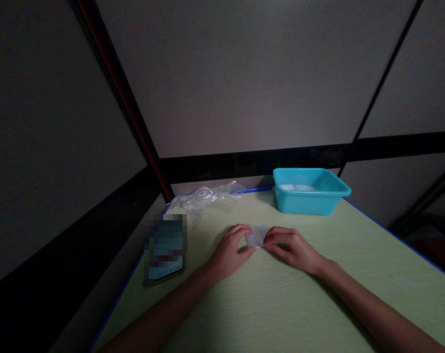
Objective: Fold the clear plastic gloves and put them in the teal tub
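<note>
A small white, slightly see-through sheet (257, 236) lies between my hands at the middle of the table; whether it is paper or plastic film I cannot make out. My left hand (230, 250) curves around its left end, fingertips at the upper left edge and thumb near the lower one. At the right end, my right hand (294, 249) pinches the edge between thumb and fingers. Its fingertips cover that part of the sheet.
A turquoise plastic basin (307, 202) with something white inside stands at the back right. Crumpled clear plastic wrapping (204, 198) lies at the back left. A phone (165, 250), partly blurred, lies left on the pale table (266, 314). Walls (252, 88) rise behind the blue table edge.
</note>
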### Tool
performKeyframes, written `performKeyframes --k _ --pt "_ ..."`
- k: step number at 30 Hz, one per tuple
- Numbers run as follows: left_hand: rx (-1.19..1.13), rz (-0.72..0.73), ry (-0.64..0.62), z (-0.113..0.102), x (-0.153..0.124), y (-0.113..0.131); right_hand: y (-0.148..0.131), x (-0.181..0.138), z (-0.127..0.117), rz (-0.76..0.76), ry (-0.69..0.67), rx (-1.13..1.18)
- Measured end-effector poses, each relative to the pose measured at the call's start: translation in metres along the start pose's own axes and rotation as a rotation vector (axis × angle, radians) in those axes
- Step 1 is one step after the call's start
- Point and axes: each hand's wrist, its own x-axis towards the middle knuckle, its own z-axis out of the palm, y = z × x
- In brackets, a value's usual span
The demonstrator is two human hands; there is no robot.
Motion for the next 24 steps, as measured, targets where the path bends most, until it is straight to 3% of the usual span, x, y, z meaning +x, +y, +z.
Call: performKeyframes --k 7,13,17,20,24 --pt "0.108 -0.007 -0.068 0.001 0.000 -0.001 0.010 -0.002 -0.008 -0.143 -0.126 -0.576" --pt "0.130 -0.004 -0.082 0.003 0.001 -0.003 0.007 0.004 -0.002 -0.121 -0.186 -0.686" --pt "0.102 -0.009 -0.050 0.002 0.000 -0.001 0.002 0.004 -0.002 -0.069 -0.146 -0.510" --pt "-0.069 -0.054 -0.009 0.001 0.001 0.001 -0.002 0.003 -0.001 0.063 0.018 -0.225" --pt "-0.468 -0.273 0.050 0.005 0.005 0.002 -0.004 0.006 0.006 0.245 0.280 0.242"
